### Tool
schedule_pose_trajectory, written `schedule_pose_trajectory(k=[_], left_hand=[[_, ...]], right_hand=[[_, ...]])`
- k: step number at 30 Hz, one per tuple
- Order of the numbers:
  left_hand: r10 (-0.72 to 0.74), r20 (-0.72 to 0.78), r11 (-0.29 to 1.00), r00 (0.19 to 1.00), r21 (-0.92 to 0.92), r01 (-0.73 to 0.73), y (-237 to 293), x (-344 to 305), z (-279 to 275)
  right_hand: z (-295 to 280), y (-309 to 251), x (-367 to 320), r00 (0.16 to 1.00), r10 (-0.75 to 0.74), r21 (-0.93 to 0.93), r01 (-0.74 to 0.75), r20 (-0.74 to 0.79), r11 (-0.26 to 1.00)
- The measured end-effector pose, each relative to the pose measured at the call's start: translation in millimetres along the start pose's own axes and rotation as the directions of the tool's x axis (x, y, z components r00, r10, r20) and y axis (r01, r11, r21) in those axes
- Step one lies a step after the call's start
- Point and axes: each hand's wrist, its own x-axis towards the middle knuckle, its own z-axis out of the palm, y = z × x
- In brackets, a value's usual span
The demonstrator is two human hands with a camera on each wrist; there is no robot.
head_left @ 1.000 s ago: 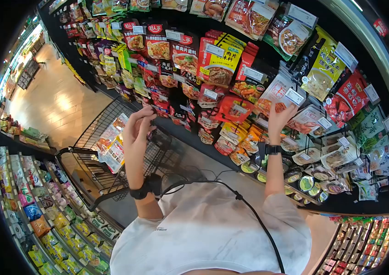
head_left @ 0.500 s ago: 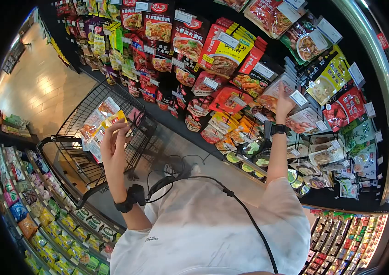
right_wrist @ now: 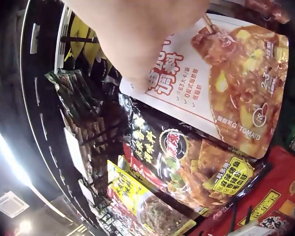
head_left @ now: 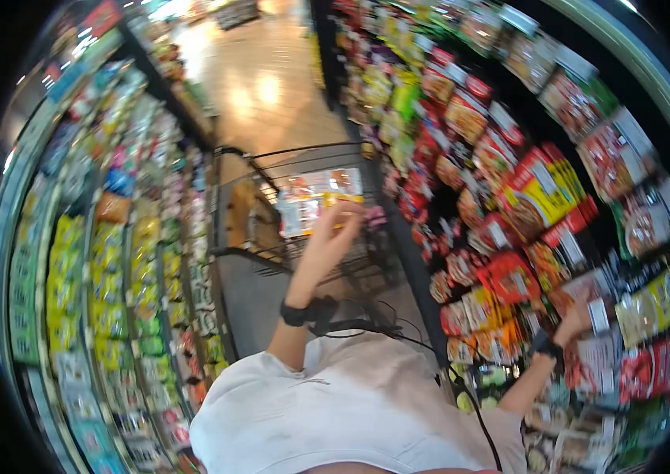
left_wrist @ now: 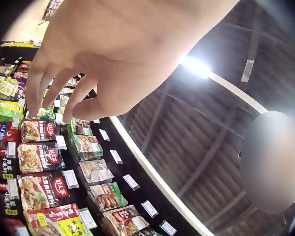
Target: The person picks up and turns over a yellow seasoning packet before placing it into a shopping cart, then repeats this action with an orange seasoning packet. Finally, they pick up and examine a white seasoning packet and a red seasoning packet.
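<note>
My right hand is at the hanging packets on the right-hand rack. In the right wrist view it grips a white tomato seasoning pouch near its printed top end, with the fingertips hidden. Just below that hang a black seasoning pouch and a yellow-and-red one. My left hand hovers, fingers loosely bent and holding nothing, over the shopping cart. White-and-yellow food packs lie inside the cart, partly behind this hand.
Packet rows line the rack on my right, with price tags sticking out. To my left runs a long shelf of yellow and green packs. Wooden floor stretches beyond the cart. A black cable hangs across my shirt.
My view has swung left, so the cart now sits near the middle and the rack farther right. My right hand stays at the same pouch; the left hand remains loosely bent over the cart.
</note>
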Motion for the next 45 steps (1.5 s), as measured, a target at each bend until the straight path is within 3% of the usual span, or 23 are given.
schedule_pose_trajectory(k=[2,4,6,8,10,11,15,16,19,20,23,24,27,28,30,31,32,33,34,37,38,41,45], left_hand=[[0.015,-0.002,1.000,1.000,-0.002,-0.015,2.6,-7.0,7.1],[-0.012,-0.014,1.000,1.000,-0.003,0.012,12.9,-18.4,14.3],[-0.024,-0.013,0.997,1.000,0.068,0.025,18.7,-31.0,15.6],[-0.057,-0.039,0.994,0.998,0.096,0.061,14.0,-46.1,16.8],[-0.106,-0.043,0.983,0.993,0.148,0.111,6.2,-57.5,7.1],[-0.143,-0.065,0.981,0.988,0.126,0.150,9.1,-64.4,1.2],[-0.193,-0.144,0.980,0.971,0.009,0.196,16.2,-80.1,-13.6],[-0.193,-0.170,0.981,0.966,-0.012,0.194,11.9,-81.6,-20.2],[-0.118,-0.231,0.992,0.966,0.005,0.122,-0.5,-83.7,-42.2],[-0.089,-0.286,0.996,0.954,-0.007,0.091,-1.9,-83.9,-46.2],[-0.018,-0.405,1.000,0.914,-0.009,0.015,-8.3,-76.8,-72.3],[-0.067,-0.434,0.997,0.899,-0.051,0.050,-9.2,-76.5,-86.5],[-0.035,-0.500,0.997,0.865,-0.078,-0.004,-17.2,-76.4,-135.4],[-0.049,-0.529,0.998,0.847,-0.059,0.020,-19.2,-78.6,-154.5],[0.015,-0.615,1.000,0.788,0.013,-0.008,-24.1,-81.5,-205.7],[-0.010,-0.632,1.000,0.775,-0.020,-0.004,-21.6,-83.4,-219.4],[-0.013,-0.640,1.000,0.769,-0.020,0.001,-28.8,-84.5,-236.1],[-0.004,-0.661,1.000,0.750,-0.004,0.002,-33.7,-86.1,-248.6],[-0.087,-0.671,0.988,0.736,-0.151,-0.020,-37.3,-87.3,-258.5],[-0.104,-0.679,0.986,0.726,-0.167,-0.015,-62.9,-98.0,-290.5],[-0.127,-0.689,0.982,0.714,-0.189,-0.008,-65.1,-100.4,-296.3],[-0.197,-0.728,0.970,0.657,-0.243,0.021,-75.7,-108.4,-314.0],[-0.278,-0.790,0.955,0.547,-0.290,0.066,-90.7,-111.0,-333.6]], right_hand=[[-7.1,-1.7,2.0,0.991,-0.081,0.050,0.087,-0.105,0.995],[12.8,6.6,-15.8,0.991,-0.043,0.158,0.063,-0.130,0.985],[-3.3,0.1,-11.3,0.980,0.072,0.425,0.013,-0.184,0.905],[-42.9,-13.5,-14.5,0.943,0.320,0.873,-0.081,-0.089,0.481],[-41.6,-22.8,-48.2,0.923,0.368,0.941,-0.217,0.111,0.261],[-57.1,-28.2,-58.9,0.916,0.354,0.889,-0.312,0.188,0.334],[-127.8,-76.4,-82.3,0.924,0.216,0.934,-0.341,0.314,0.101],[-130.2,-90.6,-94.0,0.920,0.122,0.928,-0.372,0.373,-0.032],[-147.5,-137.7,-118.9,0.893,-0.128,0.892,-0.443,0.431,-0.088],[-165.7,-153.7,-118.5,0.866,-0.167,0.850,-0.496,0.471,-0.178],[-185.4,-193.0,-118.3,0.831,-0.355,0.829,-0.517,0.427,-0.212],[-187.3,-208.6,-118.3,0.776,-0.420,0.786,-0.584,0.470,-0.201],[-202.5,-268.8,-116.6,0.822,-0.423,0.756,-0.541,0.382,-0.369],[-230.3,-280.4,-100.3,0.679,-0.561,0.622,-0.708,0.473,-0.334],[-251.8,-345.6,-97.0,0.786,-0.570,0.814,-0.482,0.239,-0.324],[-301.3,-359.0,-81.2,0.670,-0.646,0.644,-0.684,0.367,-0.343],[-276.7,-394.1,-92.5,0.780,-0.595,0.837,-0.448,0.194,-0.314],[-308.9,-407.9,-83.3,0.733,-0.649,0.750,-0.543,0.205,-0.377],[-325.9,-422.9,-75.2,0.732,-0.664,0.843,-0.446,0.150,-0.301],[-383.4,-456.4,-56.4,0.672,-0.736,0.761,-0.519,0.082,-0.389],[-382.6,-473.0,-55.6,0.673,-0.738,0.790,-0.477,0.045,-0.386],[-404.7,-507.5,-44.7,0.586,-0.809,0.689,-0.606,0.049,-0.397],[-422.3,-565.8,-18.8,0.570,-0.821,0.647,-0.622,-0.011,-0.441]])
